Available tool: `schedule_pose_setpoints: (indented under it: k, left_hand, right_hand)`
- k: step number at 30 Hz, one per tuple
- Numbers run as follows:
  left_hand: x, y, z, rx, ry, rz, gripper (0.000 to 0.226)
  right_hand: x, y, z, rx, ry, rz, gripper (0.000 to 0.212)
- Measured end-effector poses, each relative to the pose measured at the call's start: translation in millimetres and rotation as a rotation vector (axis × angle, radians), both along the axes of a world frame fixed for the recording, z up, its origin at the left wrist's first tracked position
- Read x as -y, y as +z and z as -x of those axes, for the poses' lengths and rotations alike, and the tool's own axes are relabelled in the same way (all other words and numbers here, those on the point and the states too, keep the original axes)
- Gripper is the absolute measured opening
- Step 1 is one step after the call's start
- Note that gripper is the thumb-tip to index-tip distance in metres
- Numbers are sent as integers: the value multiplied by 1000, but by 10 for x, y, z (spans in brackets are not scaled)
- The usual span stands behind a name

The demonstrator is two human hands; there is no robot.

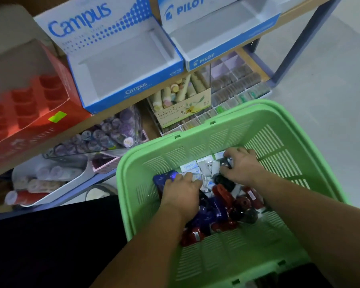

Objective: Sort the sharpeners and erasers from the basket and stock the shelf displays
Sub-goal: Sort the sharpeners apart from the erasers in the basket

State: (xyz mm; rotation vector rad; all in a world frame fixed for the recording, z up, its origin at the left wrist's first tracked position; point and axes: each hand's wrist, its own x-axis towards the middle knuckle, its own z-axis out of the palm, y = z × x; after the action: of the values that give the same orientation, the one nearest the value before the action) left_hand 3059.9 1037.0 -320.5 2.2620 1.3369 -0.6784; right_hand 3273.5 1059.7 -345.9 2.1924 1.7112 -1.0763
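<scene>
Our left hand (pixel 182 191) grips a glossy blue sharpener (pixel 168 177), our right hand (pixel 244 166) a black sharpener (pixel 226 163), inside the green plastic basket (pixel 195 142). A blue-white Campus cardboard box (pixel 121 65) stands beyond.

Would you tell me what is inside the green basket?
White erasers, blue, red and dark sharpeners, plus the left hand and right hand; anything beneath them is hidden.

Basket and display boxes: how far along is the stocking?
Nothing looks stocked: the Campus box and Pilot box show bare floors. In hand: left hand grips a blue sharpener, right hand a dark sharpener, both inside the basket. Left: the erasers and sharpeners heaped there.
</scene>
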Motion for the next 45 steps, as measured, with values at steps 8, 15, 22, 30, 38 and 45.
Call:
schedule_pose_setpoints:
  k: [8,15,22,30,38,45]
  left_hand:
    - [243,33,100,65,104,36,41]
    - [314,14,74,150,21,117,91]
    - [305,42,-3,-38,-42,122,96]
    - [116,352,124,-375,-60,106,74]
    - [-196,391,-54,45,270,21,18]
    - [-294,-173,-398,336,414,-1,34]
  right_hand:
    - [166,79,3,-72,-82,-99,30]
    - [287,257,-99,-142,-138,-95,30]
    - [337,393,297,-356,-285,-96,23]
    - [368,380,735,-366,-326,17,29]
    - [374,419,637,-695,-491,142,21]
    - [294,191,-146,-217,-361,-36,23]
